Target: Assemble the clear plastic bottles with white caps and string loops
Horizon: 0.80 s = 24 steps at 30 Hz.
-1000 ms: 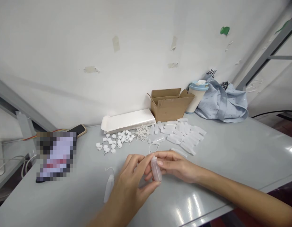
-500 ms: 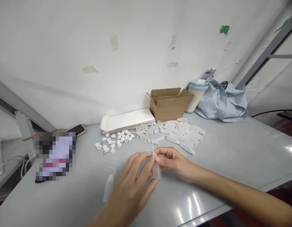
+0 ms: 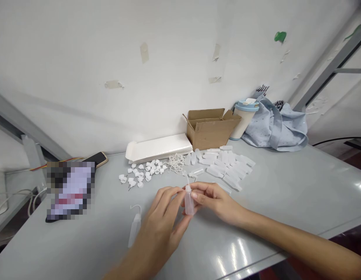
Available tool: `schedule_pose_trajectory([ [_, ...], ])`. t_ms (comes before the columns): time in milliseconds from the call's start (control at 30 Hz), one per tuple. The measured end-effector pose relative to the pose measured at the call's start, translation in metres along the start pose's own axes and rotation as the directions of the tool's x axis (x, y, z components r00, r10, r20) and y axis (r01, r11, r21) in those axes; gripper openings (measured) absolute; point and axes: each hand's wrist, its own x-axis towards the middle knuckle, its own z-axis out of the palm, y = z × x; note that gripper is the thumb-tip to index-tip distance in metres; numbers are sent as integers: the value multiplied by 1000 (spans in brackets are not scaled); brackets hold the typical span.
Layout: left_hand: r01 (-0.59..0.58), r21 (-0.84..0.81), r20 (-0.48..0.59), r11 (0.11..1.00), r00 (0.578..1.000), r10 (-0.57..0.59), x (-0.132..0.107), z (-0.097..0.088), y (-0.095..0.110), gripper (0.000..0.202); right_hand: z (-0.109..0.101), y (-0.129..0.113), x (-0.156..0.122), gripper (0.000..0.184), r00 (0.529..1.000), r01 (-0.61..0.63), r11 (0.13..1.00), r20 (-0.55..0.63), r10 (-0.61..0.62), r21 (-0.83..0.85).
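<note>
A small translucent plastic bottle (image 3: 189,203) stands upright between my two hands above the grey table (image 3: 285,194). My left hand (image 3: 162,227) pinches its lower body with thumb and fingers. Fingers of my right hand (image 3: 212,200) close on its neck, where a thin needle-like tip (image 3: 187,182) points up. One finished bottle with a curved loop (image 3: 134,227) lies on the table left of my left hand.
Behind my hands lie several white caps (image 3: 142,173), a tangle of white loops (image 3: 176,162) and several empty bottles (image 3: 227,163). Farther back are flat white cartons (image 3: 158,147), an open cardboard box (image 3: 209,128), a lidded cup (image 3: 244,116), blue cloth (image 3: 276,124) and a phone (image 3: 95,158).
A needle tip now sits on the bottle's neck, which was bare one second ago. My right-hand fingers moved up to the neck. The bottle shifted slightly left.
</note>
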Motion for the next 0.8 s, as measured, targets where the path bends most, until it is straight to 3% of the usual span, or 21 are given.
schedule_pose_trajectory([
  [133,-7,63,-9,998,1000,7,-1,2,-2,38,0,1,0,28,998,26,993,-54,-32,-112],
  [267,-97,138,1,986,995,98,-2,3,-3,48,3,-1,-1,24,995,28,978,-87,-47,-204],
  [533,-132,93,52,987,990,127,-4,2,-2,48,6,1,-3,22,997,23,978,-71,-38,-210],
  [700,-150,77,130,986,982,140,-7,-16,-9,46,4,1,-5,20,999,9,944,-36,-22,-329],
  [800,-134,130,209,982,972,105,-16,-35,-17,47,-1,-5,-6,22,991,35,931,-105,-78,-362],
])
